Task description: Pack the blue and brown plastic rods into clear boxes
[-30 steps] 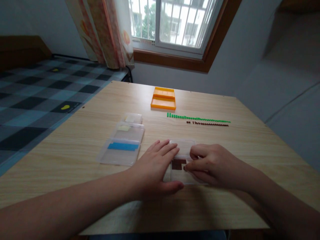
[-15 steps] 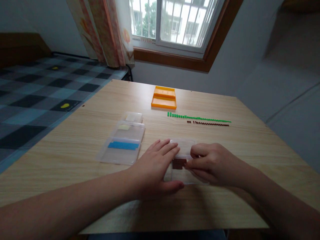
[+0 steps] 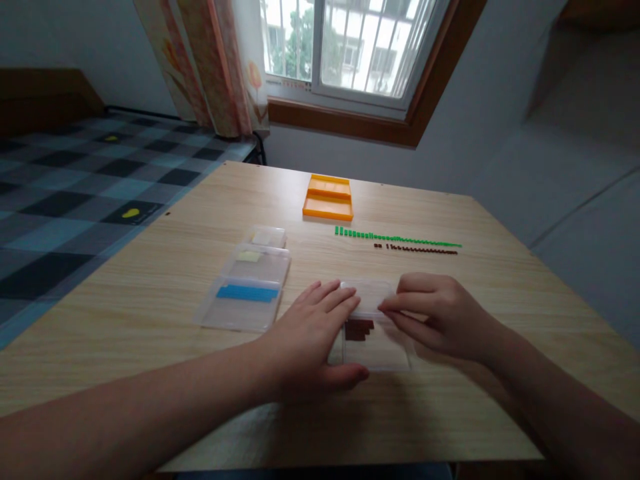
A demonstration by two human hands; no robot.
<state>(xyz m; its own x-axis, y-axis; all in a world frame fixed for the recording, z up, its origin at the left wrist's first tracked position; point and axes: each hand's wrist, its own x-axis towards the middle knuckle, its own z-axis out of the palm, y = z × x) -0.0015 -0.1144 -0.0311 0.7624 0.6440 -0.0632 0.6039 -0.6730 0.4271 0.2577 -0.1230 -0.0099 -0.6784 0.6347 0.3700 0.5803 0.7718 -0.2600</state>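
My left hand [image 3: 320, 330] lies with its fingers stretched over the left side of a clear plastic case [image 3: 385, 357], which is opened flat on the table. Several dark brown strips [image 3: 357, 329] sit together in the case's near half, their right ends stepped. My right hand [image 3: 435, 317] hovers over the right side of the case, thumb and fingertips pinched together; whatever is between them is too small or hidden to make out. Beyond the case, a row of small brown pieces [image 3: 420, 250] runs along the table below a longer row of green pieces [image 3: 395, 237].
An open orange case [image 3: 327, 207] stands at the back of the wooden table [image 3: 175, 280]. To the left lies another clear case [image 3: 240, 317] with blue strips [image 3: 247, 293] and a pale yellow piece [image 3: 249, 256]. A checkered bed [image 3: 75, 193] adjoins the table's left side.
My right hand has lifted away from the brown strips, up and to the right, still pinched. More of the strips' right ends now shows. My left hand has stayed in place.
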